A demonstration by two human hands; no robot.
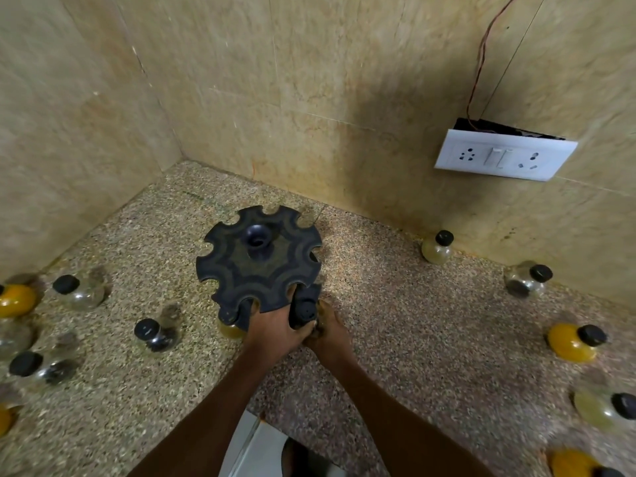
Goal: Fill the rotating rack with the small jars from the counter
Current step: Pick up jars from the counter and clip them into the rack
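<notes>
Head view: left hand grips the near rim of the black rack; right hand curls round a black-capped jar at its 5 o'clock slot. Other jars stand scattered on the counter.

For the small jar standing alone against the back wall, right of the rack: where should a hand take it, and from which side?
Take the jar by its narrow neck just under the black cap, coming from above and from the front. It stands upright with the cap on top, the round belly looks wide for fingers, and the wall close behind blocks the far side.
</notes>
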